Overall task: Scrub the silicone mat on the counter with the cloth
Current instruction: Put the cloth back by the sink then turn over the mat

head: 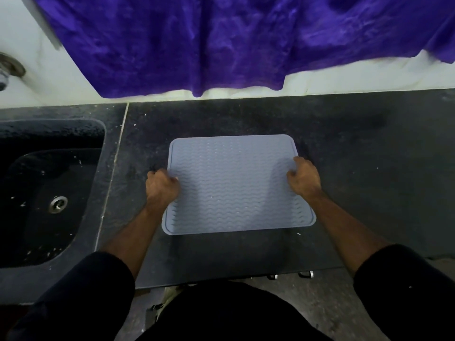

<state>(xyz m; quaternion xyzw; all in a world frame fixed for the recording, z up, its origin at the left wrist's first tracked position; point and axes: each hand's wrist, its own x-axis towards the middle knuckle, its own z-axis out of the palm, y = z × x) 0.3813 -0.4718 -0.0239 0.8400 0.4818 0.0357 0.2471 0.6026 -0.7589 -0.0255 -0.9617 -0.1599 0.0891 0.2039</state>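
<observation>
Purple fabric, a big crumpled velvety cloth [221, 43], hangs across the top of the view over a white wall [369, 75], its lower hem ending just above the back edge of the counter. Beneath it runs the dark speckled stone counter [369, 168], scuffed and dusty. Set into the counter at the left is a black sink [32, 193], flecked with white bits, with a round metal drain [58, 204] in its floor. A metal tap fitting [9, 70] shows on the wall above the sink.

On the counter, well right of the sink, lies the grey-blue silicone mat [234, 185], flat, square with rounded corners and a wavy ribbed surface. The person's left hand [161, 184] grips the mat's left edge, fingers curled over it. The right hand [304, 177] grips the right edge the same way, fingers curled onto the ribbed top. Both forearms reach in from dark sleeves [98, 286]. Two small metal handles [305, 274] peek out below the counter's front edge.
</observation>
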